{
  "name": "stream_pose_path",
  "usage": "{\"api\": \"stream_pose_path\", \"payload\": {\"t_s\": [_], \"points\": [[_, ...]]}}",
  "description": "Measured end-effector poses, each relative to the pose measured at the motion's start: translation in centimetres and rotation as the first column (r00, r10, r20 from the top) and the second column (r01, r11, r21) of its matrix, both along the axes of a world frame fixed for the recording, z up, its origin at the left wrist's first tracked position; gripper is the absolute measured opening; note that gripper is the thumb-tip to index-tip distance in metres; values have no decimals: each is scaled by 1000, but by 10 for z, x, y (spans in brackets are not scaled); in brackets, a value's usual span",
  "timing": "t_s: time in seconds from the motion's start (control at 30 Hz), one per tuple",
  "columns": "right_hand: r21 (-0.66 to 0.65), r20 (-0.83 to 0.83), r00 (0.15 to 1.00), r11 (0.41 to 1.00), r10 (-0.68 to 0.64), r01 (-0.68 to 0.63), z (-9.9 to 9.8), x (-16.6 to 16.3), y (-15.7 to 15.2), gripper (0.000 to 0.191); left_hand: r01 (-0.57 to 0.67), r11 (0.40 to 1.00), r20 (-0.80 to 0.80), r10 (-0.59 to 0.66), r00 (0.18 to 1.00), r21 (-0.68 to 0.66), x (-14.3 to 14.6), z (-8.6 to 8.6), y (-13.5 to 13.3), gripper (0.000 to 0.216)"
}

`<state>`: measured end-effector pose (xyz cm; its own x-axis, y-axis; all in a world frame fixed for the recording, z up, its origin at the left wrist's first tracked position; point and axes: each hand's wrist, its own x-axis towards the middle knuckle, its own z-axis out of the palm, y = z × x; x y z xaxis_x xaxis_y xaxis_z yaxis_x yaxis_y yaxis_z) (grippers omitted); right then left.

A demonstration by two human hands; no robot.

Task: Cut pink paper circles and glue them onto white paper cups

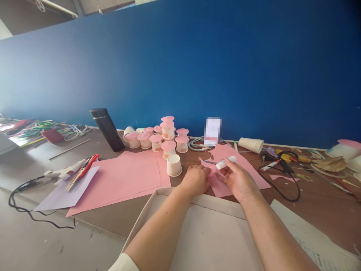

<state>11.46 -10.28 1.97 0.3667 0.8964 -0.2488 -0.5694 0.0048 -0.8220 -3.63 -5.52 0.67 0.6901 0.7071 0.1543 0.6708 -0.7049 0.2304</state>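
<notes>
My right hand (239, 181) holds a white glue stick (226, 162) between thumb and fingers, above pink paper. My left hand (196, 180) is closed at the edge of a piece of pink paper (218, 185), its fingertips partly hidden. Beneath the glue stick, a dark thin blade or scissor part (209, 162) lies on the paper. Just left of my left hand stands an upside-down white paper cup (174, 165). Behind it are several paper cups with pink paper tops (168, 147), some of them stacked.
A shallow white box (214, 233) lies under my forearms. Large pink sheets (124, 173), a lilac sheet (70, 192), a glue gun (63, 171) and a black flask (108, 130) are on the left. Nested cups (251, 145) and black cable (299, 192) lie right.
</notes>
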Motion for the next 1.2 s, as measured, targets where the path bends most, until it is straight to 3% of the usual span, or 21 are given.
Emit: {"api": "stream_pose_path", "payload": {"t_s": [0.17, 0.47, 0.67, 0.77, 0.83, 0.97, 1.2], "points": [[-13, -42, 998, 999, -41, 40, 5, 0, -2, 23, 14, 1000, 3, -14, 1000, 16, 2, -3, -1, 20], [39, -27, 1000, 999, 16, -15, 2, -1, -1, 21, -13, 999, -8, 14, 1000, 29, 11, 1, -4, 27], [52, 3, 1000, 998, 28, -28, -4, 1, 2, 22, -97, 990, 107, 108, 988, -104, 14, 0, 0, 26], [10, 129, 992, 1000, -11, 10, -7, 4, 2, 26, -168, 955, 151, 208, 966, -243, 13, -2, 5, 29], [-7, 321, 946, 999, -47, 52, -9, 6, 1, 30, -182, 931, 182, 248, 952, -316, 13, -4, 9, 28], [-21, 676, 735, 996, -48, 84, -13, 9, 0, 38, -184, 904, 233, 288, 929, -385, 13, -6, 15, 26], [-114, 875, 482, 989, 53, 97, -18, 6, 1, 34, -233, 912, 194, 309, 931, -338, 16, -4, 15, 25]]}}
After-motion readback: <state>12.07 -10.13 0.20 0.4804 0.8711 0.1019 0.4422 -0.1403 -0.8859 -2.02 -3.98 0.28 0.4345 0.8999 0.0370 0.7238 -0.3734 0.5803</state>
